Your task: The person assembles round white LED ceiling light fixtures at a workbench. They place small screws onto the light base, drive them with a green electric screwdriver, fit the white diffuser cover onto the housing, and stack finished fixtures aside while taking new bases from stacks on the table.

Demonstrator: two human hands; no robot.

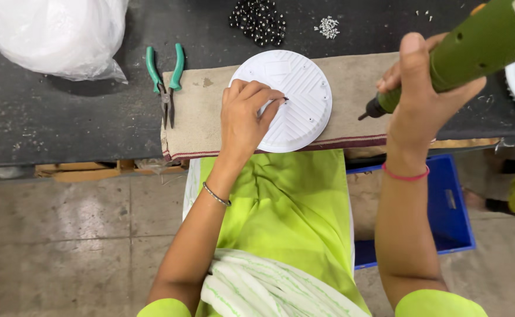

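White round plastic housing (295, 103), ribbed on its upturned face, lies on a beige cloth mat (205, 117) spread over the dark bench (64, 111), and I see it overhanging the bench's near edge slightly. Going down in size from the bench and mat: a clear plastic bag (52, 35) bulges at the far left corner, and a blue crate (445, 205) sits on the floor below, to the right. Next comes the green electric screwdriver (468, 50), held tilted with its dark tip pointing down toward the mat, well right of the housing; my right hand (424, 88) has its grip wrapped tight around the barrel. My left hand (248, 114) rests on the housing, its grip pinched closed on a small dark screw (285, 98) at the fingertips, touching the ribbed face. Green-handled pliers (165, 82) lie just left of the mat, jaws toward me. Farther back, a heap of black beads (258, 20) and a smaller pile of silver screws (328, 27) sit near each other.
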